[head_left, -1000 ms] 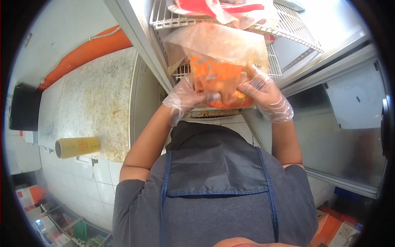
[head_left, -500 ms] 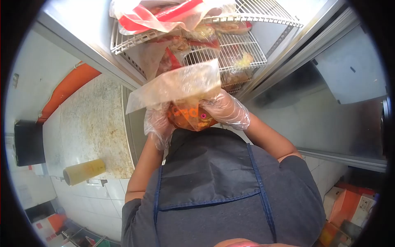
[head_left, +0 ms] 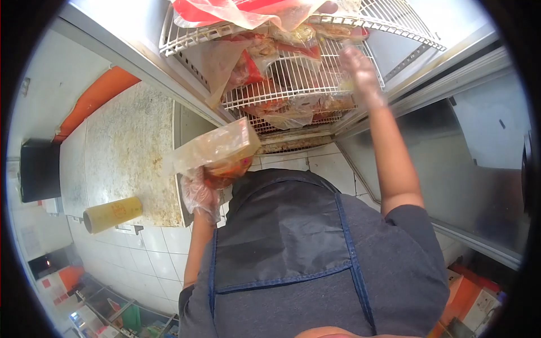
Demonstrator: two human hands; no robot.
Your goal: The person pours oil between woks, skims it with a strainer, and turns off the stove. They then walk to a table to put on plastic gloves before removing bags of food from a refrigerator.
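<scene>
My left hand (head_left: 200, 194), in a clear plastic glove, grips a clear plastic bag of food (head_left: 222, 172) below the fridge opening, left of my apron. The bag's loose upper part stands out to the left, and orange-brown contents show in its lower part. My right hand (head_left: 360, 73), also gloved, is stretched into the fridge over the right side of the wire shelf (head_left: 304, 84). Motion smears its fingers. Left of it, several plastic bags of food (head_left: 259, 50) lie on the shelves.
A red and clear plastic bag (head_left: 236, 12) hangs over the upper shelf's edge. The open fridge door (head_left: 451, 146) stands to my right. On the left is a stained worktop (head_left: 135, 146), with a yellowish roll (head_left: 112, 214) at its front. White floor tiles (head_left: 327, 163) show below the fridge.
My right hand has left the bag and moved up and right into the fridge. My left hand keeps the bag, which has shifted left and slightly down.
</scene>
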